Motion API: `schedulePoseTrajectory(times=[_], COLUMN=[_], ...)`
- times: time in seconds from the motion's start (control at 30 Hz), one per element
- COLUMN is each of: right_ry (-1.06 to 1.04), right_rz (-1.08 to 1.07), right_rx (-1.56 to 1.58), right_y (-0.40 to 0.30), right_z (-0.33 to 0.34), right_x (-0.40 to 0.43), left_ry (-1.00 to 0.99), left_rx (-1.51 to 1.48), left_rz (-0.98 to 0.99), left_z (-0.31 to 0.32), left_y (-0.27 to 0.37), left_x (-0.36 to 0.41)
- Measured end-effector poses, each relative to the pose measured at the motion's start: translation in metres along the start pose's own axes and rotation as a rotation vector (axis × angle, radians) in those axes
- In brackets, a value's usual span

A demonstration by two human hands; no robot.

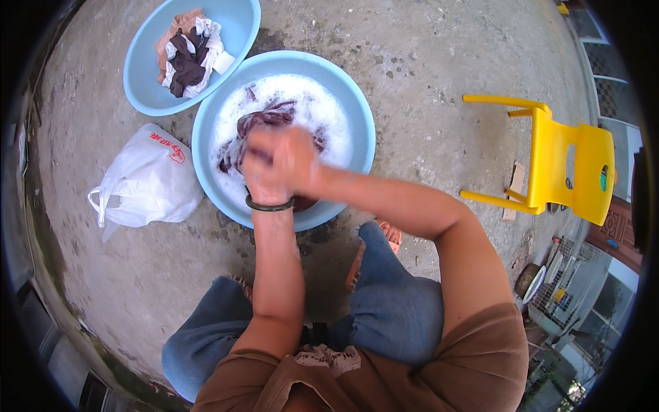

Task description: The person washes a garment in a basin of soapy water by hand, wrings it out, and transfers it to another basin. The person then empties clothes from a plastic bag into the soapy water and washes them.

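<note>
A wet dark maroon garment is bunched up in a round light-blue plastic basin. White suds cover the water around it. My left hand, with a dark bangle at the wrist, grips the cloth over the basin's middle. Pressed close against it, my right hand is closed on the cloth too. Both hands are blurred by motion, and their fingers hide part of the garment. More dark cloth lies in the water below my right wrist.
A second blue basin touches the first and holds brown, white and dark clothes. To the left a white plastic bag sits on the concrete floor. A yellow plastic chair stands at right, near a wire cage.
</note>
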State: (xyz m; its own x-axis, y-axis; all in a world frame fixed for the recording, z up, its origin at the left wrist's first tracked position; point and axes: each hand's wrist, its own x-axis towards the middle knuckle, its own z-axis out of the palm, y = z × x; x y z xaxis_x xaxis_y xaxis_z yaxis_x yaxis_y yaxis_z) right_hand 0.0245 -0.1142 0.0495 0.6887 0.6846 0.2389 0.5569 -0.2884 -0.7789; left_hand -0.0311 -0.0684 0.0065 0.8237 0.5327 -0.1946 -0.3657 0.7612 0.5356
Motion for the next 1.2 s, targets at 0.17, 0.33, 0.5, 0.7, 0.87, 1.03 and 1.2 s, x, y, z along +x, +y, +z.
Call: schedulePoseTrajectory(times=[0.17,0.33,0.5,0.7,0.87,1.03,1.2], right_ry=[0.093,-0.032,0.217,-0.082,-0.621,-0.315,-0.043], right_rz=[0.116,0.058,0.590,0.353,0.263,0.045,0.201], right_rx=[-0.005,0.003,0.054,-0.389,-0.243,-0.579,-0.109], right_y=[0.017,0.012,0.110,0.113,0.255,0.202,0.052], right_z=[0.009,0.020,-0.006,0.031,0.047,0.054,-0.010], right_x=[0.013,0.010,0.032,0.012,-0.002,0.007,0.026], left_ry=[0.258,0.254,0.739,0.580,0.497,0.463,0.475], left_rx=[-0.235,-0.140,-0.027,0.038,-0.050,0.060,-0.078], left_rz=[-0.324,-0.003,-0.307,-0.388,-0.495,-0.359,-0.530], left_z=[-0.028,-0.013,0.000,-0.073,-0.042,-0.058,-0.016], left_y=[0.006,0.010,0.006,-0.012,-0.050,-0.024,0.020], left_x=[0.015,0.017,0.051,0.078,0.094,0.075,0.031])
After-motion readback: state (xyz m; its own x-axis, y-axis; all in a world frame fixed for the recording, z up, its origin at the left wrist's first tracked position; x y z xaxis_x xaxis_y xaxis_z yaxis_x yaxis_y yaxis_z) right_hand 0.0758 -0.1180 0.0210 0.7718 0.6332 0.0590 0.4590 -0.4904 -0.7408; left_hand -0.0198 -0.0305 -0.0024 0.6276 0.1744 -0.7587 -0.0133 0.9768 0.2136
